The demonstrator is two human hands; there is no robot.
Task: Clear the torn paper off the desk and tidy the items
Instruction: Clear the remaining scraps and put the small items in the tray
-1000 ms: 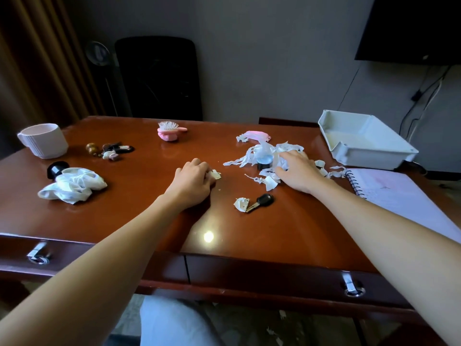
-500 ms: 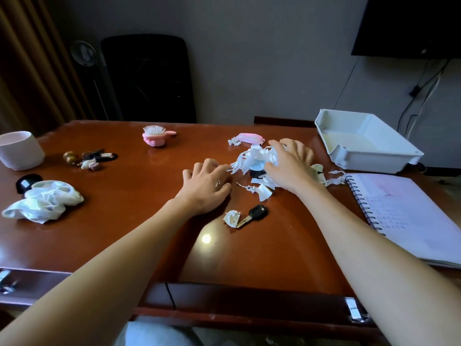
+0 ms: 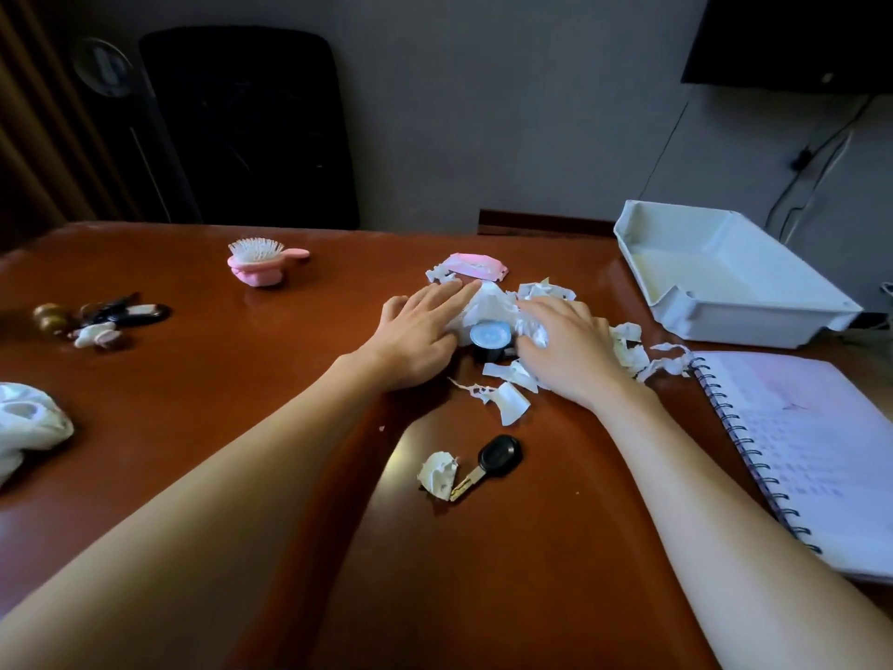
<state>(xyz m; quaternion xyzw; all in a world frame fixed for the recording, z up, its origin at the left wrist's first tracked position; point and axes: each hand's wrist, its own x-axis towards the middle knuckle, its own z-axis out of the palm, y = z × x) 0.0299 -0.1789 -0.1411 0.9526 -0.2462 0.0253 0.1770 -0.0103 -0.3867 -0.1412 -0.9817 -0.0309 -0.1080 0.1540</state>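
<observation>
- My two bare forearms run up from the bottom corners toward the centre of the frame.
- Nearest, on the glossy red-brown wooden desk, lies a key. It has a rounded black head and a brass blade pointing lower left, the tip touching a crumpled white scrap.
- A bunched white cloth sits at the left edge. At the right edge is a spiral notebook, its wire coil along the left side of a pale page.
- In the centre is the paper: thin white strips with ragged edges, heaped in a loose band whose long axis runs left to right, ending beside the notebook's top corner.
- My left hand lies flat with straight fingers, pressing the heap's left side.
- My right hand has its fingers curled down, clutching a wad of the strips.
- Between my hands stands a small round black pot with a pale blue top.
- Further back, a flat pink packet touches the heap, a pink brush lies bristles up, and small trinkets cluster at the left.
- At the upper right is a rectangular white plastic tray.
- Behind the desk are a grey wall, a black chair and a dark screen.
</observation>
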